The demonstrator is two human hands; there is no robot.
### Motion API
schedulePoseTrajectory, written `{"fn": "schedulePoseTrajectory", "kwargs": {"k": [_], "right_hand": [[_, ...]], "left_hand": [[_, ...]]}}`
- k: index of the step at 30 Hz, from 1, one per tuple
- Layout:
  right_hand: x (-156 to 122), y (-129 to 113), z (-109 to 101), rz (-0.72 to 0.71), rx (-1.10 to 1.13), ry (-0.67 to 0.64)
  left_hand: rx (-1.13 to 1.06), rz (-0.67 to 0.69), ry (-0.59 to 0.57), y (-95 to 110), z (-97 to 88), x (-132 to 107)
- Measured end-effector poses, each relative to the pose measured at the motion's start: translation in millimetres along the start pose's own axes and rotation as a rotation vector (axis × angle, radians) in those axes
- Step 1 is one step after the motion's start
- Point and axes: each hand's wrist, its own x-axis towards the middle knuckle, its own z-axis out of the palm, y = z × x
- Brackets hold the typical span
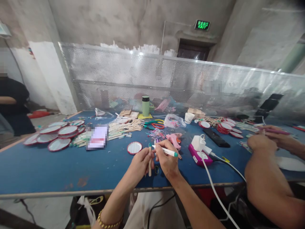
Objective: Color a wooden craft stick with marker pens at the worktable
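Between the fingers of my left hand (140, 160) stands a wooden craft stick (150, 165), upright, its top end coloured green. My right hand (168, 162) is closed round a white marker pen (168, 151) with a green end. The pen's tip points left, close to the green top of the stick; whether they touch I cannot tell. Just beyond my left hand lies a round white lid with a red rim (134, 148). A pink glue gun (175, 140) rests behind my right hand, beside a heap of thin coloured pieces (157, 134).
Red-rimmed lids (59, 144) pile up at the left, near a phone (97, 136) and many craft sticks (131, 125). A green bottle (145, 106) stands at the back. A purple power strip (200, 156) with cables sits right. Another person's arm (264, 168) reaches in there.
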Motion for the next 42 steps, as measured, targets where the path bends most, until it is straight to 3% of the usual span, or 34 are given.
{"fn": "schedulePoseTrajectory", "kwargs": {"k": [16, 20, 24, 31, 35, 42], "right_hand": [[6, -5, -4, 0.021, 0.069, 0.024], [17, -10, -18, 0.004, 0.148, 0.116], [20, -11, -27, 0.049, 0.177, 0.253], [2, -4, -17, 0.111, 0.115, 0.077], [3, -8, -24, 0.135, 0.113, 0.068], [-5, -17, -28, 0.044, 0.042, 0.006]], "left_hand": [[-0.046, -0.043, 0.053, 2, 9.7, -4], [-0.008, -0.056, 0.193, -3, 11.8, -1], [0.055, -0.043, 0.194, -7, 13.2, -3], [0.121, -0.004, 0.145, -10, 11.9, -7], [0.128, -0.013, 0.133, -10, 11.5, -8], [0.095, 0.017, 0.135, -11, 12.4, -8]]}}
